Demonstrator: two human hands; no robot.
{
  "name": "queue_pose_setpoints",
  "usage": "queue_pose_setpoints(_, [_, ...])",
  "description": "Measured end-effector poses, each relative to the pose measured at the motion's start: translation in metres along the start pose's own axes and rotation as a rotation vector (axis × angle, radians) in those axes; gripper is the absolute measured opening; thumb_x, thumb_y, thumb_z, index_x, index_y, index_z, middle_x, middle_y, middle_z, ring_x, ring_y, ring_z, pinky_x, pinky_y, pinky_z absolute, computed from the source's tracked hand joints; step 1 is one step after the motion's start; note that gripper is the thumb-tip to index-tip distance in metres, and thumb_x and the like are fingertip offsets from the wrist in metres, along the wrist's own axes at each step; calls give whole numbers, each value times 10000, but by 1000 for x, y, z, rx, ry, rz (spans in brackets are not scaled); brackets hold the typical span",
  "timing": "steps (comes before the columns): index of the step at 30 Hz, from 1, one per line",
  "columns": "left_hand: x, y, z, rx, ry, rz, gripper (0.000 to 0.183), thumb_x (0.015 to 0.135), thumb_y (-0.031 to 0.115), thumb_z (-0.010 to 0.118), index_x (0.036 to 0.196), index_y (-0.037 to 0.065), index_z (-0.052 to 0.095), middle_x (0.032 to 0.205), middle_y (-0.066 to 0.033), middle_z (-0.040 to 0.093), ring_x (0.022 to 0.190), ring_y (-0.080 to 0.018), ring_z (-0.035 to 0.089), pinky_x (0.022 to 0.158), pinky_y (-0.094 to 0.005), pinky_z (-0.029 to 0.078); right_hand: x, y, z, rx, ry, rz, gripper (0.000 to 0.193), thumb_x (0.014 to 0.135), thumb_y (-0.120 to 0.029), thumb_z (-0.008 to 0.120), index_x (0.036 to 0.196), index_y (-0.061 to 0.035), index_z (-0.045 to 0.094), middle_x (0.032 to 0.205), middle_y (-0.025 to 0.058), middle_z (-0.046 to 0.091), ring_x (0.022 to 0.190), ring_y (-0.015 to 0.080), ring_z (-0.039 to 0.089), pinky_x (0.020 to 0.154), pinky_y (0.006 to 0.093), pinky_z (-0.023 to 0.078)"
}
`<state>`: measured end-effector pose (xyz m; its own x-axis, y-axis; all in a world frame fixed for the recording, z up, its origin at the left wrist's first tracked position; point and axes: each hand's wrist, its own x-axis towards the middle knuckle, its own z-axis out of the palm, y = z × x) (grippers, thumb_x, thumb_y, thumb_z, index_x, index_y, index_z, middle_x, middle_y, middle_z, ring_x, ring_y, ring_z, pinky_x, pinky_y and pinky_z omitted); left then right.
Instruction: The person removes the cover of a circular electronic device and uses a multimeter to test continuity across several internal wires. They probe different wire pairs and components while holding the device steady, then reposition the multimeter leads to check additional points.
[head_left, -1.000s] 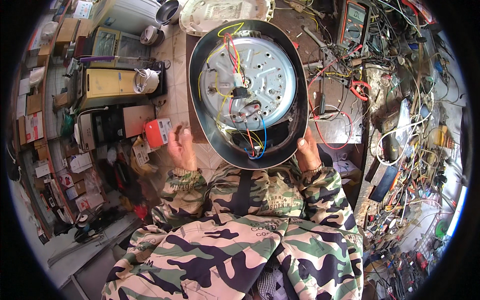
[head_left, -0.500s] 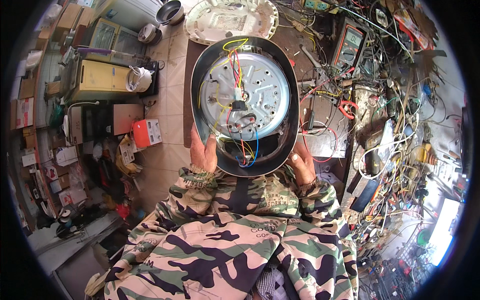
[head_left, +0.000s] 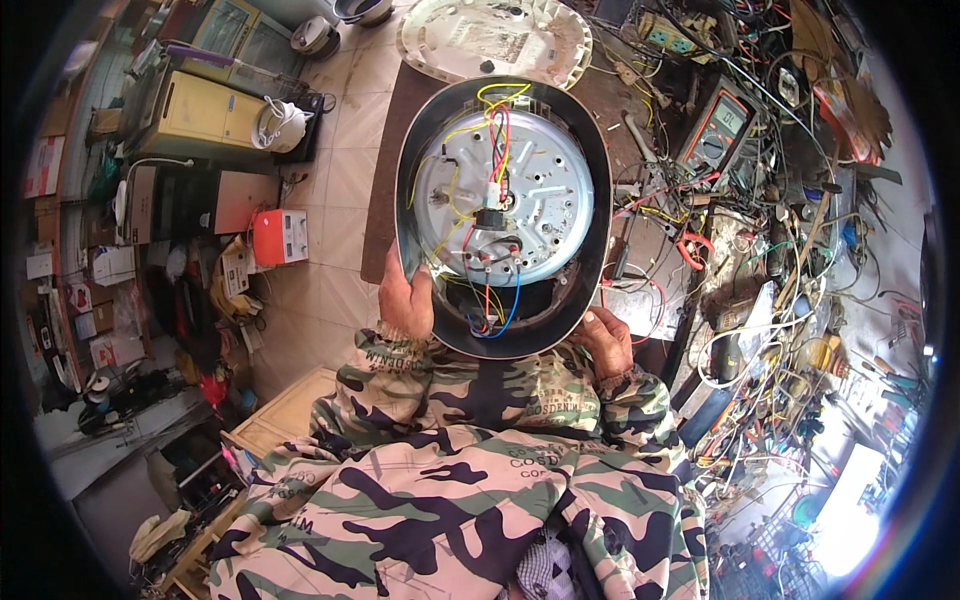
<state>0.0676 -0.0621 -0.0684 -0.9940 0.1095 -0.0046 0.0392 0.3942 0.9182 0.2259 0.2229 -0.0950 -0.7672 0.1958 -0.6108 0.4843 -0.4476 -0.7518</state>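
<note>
The left hand (head_left: 405, 300) and right hand (head_left: 603, 340) are grasping the upturned cooker shell (head_left: 590, 250) by its rim. It is holding a metal plate (head_left: 540, 190) and coloured wires (head_left: 495, 135) inside.

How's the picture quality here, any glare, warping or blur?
Head view: fisheye bends edges near the dark round rim; daylight blows out the lower right corner; the cooker base between left hand and right hand is sharp and evenly lit, with faint shine on its metal plate.

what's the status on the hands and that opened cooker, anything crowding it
Left hand and right hand grip the upturned cooker base by its rim. Underside open, coloured wires exposed. White cover plate behind, multimeter and loose cables at right.
</note>
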Motion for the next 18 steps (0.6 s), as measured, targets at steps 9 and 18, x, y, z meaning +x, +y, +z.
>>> queue_pose_setpoints(9, [-4,-12,-2,62,76,-82,509,905,88,531,1398,-14,457,1214,-257,625,1129,-401,616,980,-423,465,4,-8,-4,-62,29,67,410,937,-294,683,1167,44,651,959,85,707,868,158,657,788,288,515])
queue_pose_setpoints(18, [-1,-11,-3,45,46,-52,475,911,88,522,1374,-8,477,1187,-218,653,1098,-362,637,960,-396,470,11,-2,-29,-139,89,20,398,928,-296,694,1137,39,647,957,83,697,806,159,673,706,280,520])
